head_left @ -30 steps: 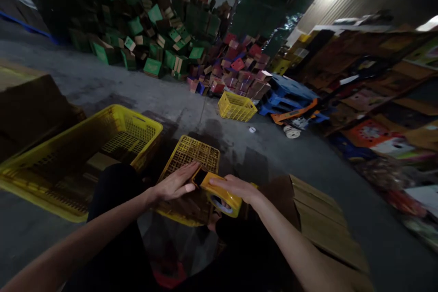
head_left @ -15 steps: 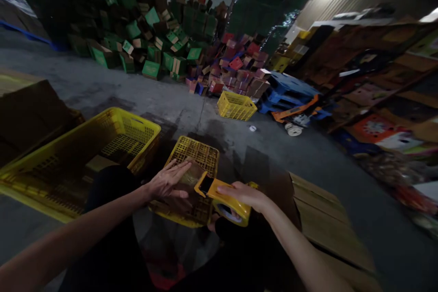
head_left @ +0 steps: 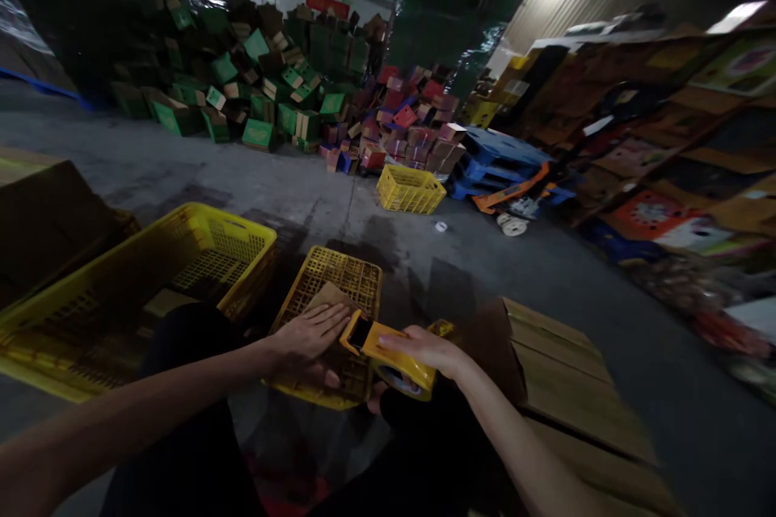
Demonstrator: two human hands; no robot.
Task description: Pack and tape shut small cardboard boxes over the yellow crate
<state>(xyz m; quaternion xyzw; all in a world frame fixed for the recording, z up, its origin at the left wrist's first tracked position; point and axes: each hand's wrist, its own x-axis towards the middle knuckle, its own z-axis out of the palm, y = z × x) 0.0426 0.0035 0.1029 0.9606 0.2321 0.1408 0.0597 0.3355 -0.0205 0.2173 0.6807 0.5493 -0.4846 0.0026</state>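
My right hand grips a yellow tape dispenser, its head pointing left. My left hand lies flat, fingers stretched out, on a brown cardboard piece that rests on an upturned yellow crate. The dispenser's tip sits just right of my left fingertips, against the cardboard's edge. My dark-clothed knees fill the bottom of the view.
A large yellow basket stands at left, beside a brown box. Flat cardboard sheets are stacked at right. Farther off lie another yellow crate, a blue pallet, tape rolls and heaps of green and red boxes.
The dispenser slid a little to the right and back along the cardboard. My left hand spread flat on the cardboard. The camera tipped slightly down.
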